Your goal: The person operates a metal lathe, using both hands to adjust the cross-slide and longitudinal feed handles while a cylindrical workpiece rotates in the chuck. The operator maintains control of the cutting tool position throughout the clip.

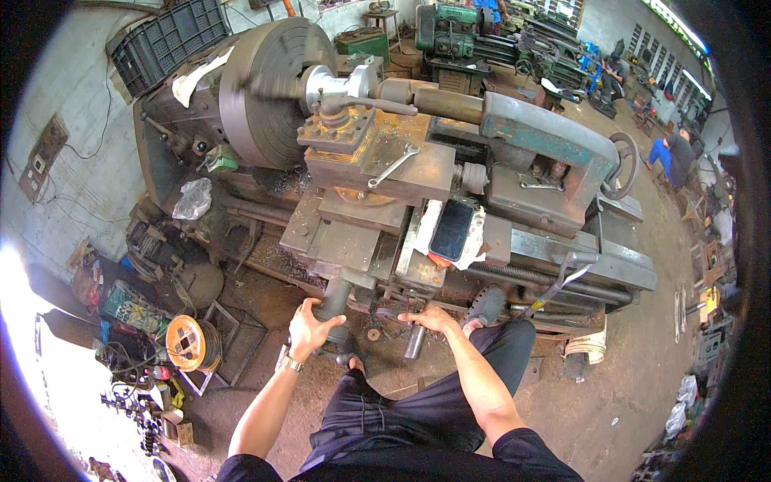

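Note:
My left hand (307,331) grips the crank handle (332,299) at the front of the lathe's cross slide, thumb stretched along it. To its right, my right hand (434,319) has its fingers curled over the rim of the carriage handwheel (389,313). A metal grip (415,342) hangs from that wheel, below the hand. Beyond, the large chuck (265,90) holds a shiny metal workpiece (363,81); its jaws are blurred by spinning. The tool post (337,128) stands close in front of the workpiece. The tailstock (554,132) reaches toward it from the right.
A wrench (393,166) lies on the slide, and a phone (452,228) rests on a white cloth (474,249). Another wrench (542,186) is on the tailstock base. A cable spool (193,344) stands on the floor at left. Other people (675,157) sit far right.

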{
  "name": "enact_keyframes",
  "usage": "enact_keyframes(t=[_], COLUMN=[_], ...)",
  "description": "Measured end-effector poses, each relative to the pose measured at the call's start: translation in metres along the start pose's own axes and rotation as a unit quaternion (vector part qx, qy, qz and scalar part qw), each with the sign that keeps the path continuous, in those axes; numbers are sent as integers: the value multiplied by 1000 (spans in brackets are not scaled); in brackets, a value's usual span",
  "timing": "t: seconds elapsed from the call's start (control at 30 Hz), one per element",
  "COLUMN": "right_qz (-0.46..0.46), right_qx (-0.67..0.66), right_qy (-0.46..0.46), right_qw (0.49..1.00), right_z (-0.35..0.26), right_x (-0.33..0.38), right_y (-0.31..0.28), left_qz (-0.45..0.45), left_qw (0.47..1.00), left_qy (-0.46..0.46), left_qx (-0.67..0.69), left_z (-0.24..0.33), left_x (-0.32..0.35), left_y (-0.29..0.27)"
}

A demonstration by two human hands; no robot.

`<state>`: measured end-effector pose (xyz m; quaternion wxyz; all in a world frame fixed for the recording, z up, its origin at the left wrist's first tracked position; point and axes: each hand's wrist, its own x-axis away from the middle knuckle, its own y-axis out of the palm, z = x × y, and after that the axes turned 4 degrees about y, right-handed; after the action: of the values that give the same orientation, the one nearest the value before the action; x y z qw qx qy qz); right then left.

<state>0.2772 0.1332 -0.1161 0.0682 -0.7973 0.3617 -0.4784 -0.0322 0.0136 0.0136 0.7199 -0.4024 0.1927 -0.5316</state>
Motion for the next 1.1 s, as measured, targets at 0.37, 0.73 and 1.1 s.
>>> enact_keyframes(t=[0.37,0.73,1.1], right_qz=[-3,27,42], right_qx=[-54,-98,-136], right_qy=[-53,-130,-124], right_qw=[997,986,982], right_z=[9,-1,-1], right_x=[-7,18,26], right_y=[5,-3,-4], left_qz=[-2,-8,-2], left_qw=[1000,1000,1000], left_qy=[1,-6,4], left_qx=[0,1,4], left_z=[-2,0,-1], left_x=[-1,-1,0], left_y=[1,0,0])
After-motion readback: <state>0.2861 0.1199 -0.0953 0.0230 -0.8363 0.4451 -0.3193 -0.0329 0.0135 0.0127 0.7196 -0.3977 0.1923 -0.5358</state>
